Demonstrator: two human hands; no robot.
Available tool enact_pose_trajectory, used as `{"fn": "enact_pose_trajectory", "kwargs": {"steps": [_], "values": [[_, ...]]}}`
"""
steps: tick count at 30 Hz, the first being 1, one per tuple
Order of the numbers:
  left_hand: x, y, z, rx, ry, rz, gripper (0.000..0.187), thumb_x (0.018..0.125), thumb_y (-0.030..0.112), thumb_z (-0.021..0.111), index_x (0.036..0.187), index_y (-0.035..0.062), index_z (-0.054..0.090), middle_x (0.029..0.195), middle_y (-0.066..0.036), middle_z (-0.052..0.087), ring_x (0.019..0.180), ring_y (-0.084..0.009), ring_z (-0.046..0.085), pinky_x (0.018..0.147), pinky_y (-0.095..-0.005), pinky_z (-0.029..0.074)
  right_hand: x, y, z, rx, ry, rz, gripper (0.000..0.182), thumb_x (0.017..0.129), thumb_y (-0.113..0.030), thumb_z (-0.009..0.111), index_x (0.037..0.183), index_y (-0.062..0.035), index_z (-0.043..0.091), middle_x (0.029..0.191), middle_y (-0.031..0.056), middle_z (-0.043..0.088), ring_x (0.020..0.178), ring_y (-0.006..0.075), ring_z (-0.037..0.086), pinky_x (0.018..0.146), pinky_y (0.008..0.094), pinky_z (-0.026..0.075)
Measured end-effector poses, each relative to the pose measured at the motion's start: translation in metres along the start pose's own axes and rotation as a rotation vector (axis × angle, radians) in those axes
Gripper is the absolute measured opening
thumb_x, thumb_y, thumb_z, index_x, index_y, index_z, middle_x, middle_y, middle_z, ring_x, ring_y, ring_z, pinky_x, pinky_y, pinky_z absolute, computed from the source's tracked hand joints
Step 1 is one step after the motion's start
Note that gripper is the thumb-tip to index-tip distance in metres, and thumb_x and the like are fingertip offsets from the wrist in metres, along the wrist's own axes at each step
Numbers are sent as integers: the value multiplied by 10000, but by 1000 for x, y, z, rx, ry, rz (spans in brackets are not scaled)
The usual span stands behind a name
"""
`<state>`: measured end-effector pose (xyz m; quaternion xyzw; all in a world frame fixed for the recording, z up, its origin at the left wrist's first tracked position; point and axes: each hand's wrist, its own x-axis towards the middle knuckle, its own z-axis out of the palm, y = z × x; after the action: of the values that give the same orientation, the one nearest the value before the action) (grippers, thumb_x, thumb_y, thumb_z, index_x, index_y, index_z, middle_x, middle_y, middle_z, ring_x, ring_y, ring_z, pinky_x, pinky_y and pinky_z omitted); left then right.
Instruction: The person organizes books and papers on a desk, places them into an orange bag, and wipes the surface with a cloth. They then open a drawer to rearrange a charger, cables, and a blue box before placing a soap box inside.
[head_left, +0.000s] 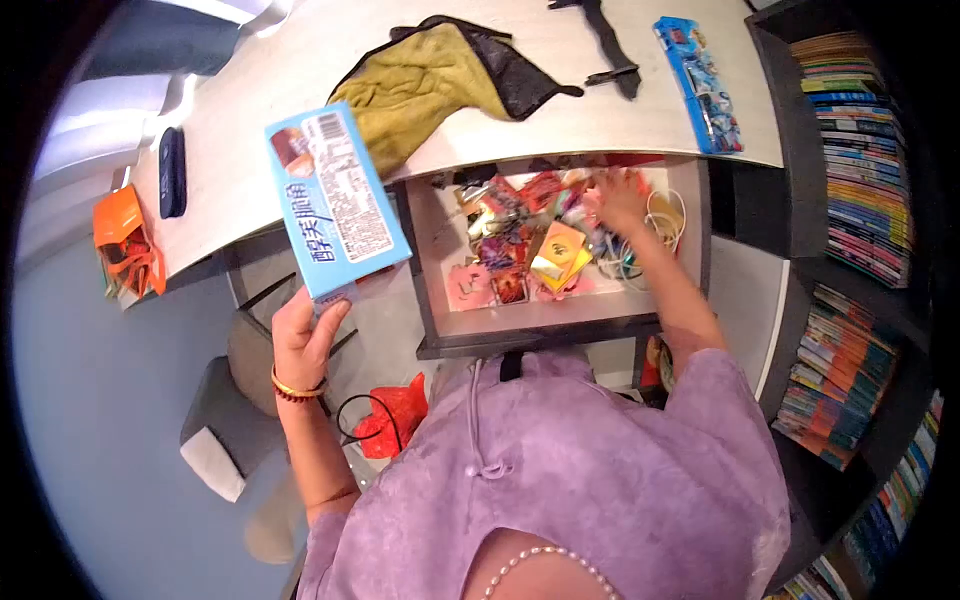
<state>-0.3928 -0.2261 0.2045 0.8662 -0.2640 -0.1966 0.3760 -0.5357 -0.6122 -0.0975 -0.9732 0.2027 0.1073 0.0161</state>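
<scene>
My left hand [305, 335] is closed on the lower end of a light blue snack box [335, 200] with Chinese lettering and a white label panel. It holds the box tilted at the left of an open drawer [535, 322]. Into the drawer's back right corner reaches my right hand [618, 203], its fingers spread over small packets and wrappers. Near it lie a white cable [665, 225] and a yellow and orange card or packet [562, 250]. Pink paper pieces [470, 287] rest at the drawer's front left. What lies under my right fingers is hidden.
On the desk [270, 80] are an olive and black cloth [435, 80], a black strap [603, 45], a blue patterned case [697, 85], a dark case [172, 172] and an orange bag [130, 240]. Bookshelves [855, 150] stand right. A red plastic bag [390, 418] lies below.
</scene>
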Motion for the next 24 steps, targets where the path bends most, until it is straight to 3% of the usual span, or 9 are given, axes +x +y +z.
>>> {"fn": "enact_pose_trajectory", "kwargs": {"steps": [1, 4, 6, 7, 8, 10, 13, 19, 24], "values": [[0, -1, 0, -9, -2, 6, 183, 770, 33, 601, 941, -30, 586, 823, -90, 608, 729, -134, 543, 673, -238, 420, -18, -6, -7, 47, -154, -57, 574, 794, -537, 451, 1230, -163, 459, 1356, 145, 305, 1189, 371, 342, 985, 503, 265], [4, -3, 2, -112, 13, -21, 164, 776, 36, 598, 926, -32, 590, 807, -77, 602, 717, -119, 533, 672, -231, 416, -24, -6, -47, 298, -150, -37, 548, 805, -520, 434, 1182, -130, 506, 1316, 162, 365, 1159, 360, 378, 947, 493, 299], [6, -3, 5, -105, 11, -25, 167, 775, 36, 600, 928, -32, 589, 806, -80, 602, 716, -123, 536, 671, -232, 417, 10, 16, -43, 296, 35, 55, 376, 802, -400, 499, 1061, -143, 591, 1104, 204, 534, 989, 326, 515, 824, 445, 409], [7, -3, 6, -92, 18, -30, 170, 773, 36, 601, 929, -33, 588, 806, -83, 601, 714, -128, 538, 670, -233, 418, 28, 28, -46, 71, -140, 67, 320, 795, -355, 502, 1005, -147, 625, 1004, 217, 577, 848, 335, 567, 716, 442, 438], [8, 0, 7, -87, 17, -34, 170, 773, 36, 601, 929, -33, 588, 806, -83, 601, 714, -128, 538, 670, -233, 418, 47, 48, -19, 24, -154, 225, 332, 788, -351, 500, 1016, -145, 624, 1005, 225, 580, 832, 339, 586, 729, 456, 450], [7, 8, 9, 20, 10, 27, 172, 772, 31, 599, 931, -33, 587, 803, -91, 599, 714, -138, 546, 670, -234, 419, 72, 74, 30, 112, 25, 381, 420, 779, -417, 501, 1054, -119, 610, 1061, 229, 563, 959, 305, 572, 835, 408, 438], [3, 8, 7, 12, 25, 16, 171, 770, 26, 597, 930, -33, 587, 802, -97, 598, 709, -147, 548, 670, -235, 421, 113, 37, 36, 276, 114, 392, 449, 772, -435, 506, 1082, -122, 591, 1100, 225, 538, 1014, 296, 528, 869, 407, 405], [-10, -12, -4, -5, 90, -43, 161, 773, 28, 599, 922, -34, 587, 811, -87, 604, 710, -136, 537, 671, -242, 422, 117, -99, 4, 531, 131, 207, 514, 758, -471, 516, 1139, -128, 553, 1177, 217, 488, 1125, 279, 440, 937, 407, 339], [-19, -19, -14, 18, 96, -58, 171, 771, 30, 606, 927, -38, 586, 855, -105, 612, 732, -162, 557, 685, -250, 426, 81, -155, -21, 684, 200, 7, 573, 747, -501, 524, 1186, -134, 521, 1241, 210, 446, 1217, 265, 367, 993, 407, 285]]}}
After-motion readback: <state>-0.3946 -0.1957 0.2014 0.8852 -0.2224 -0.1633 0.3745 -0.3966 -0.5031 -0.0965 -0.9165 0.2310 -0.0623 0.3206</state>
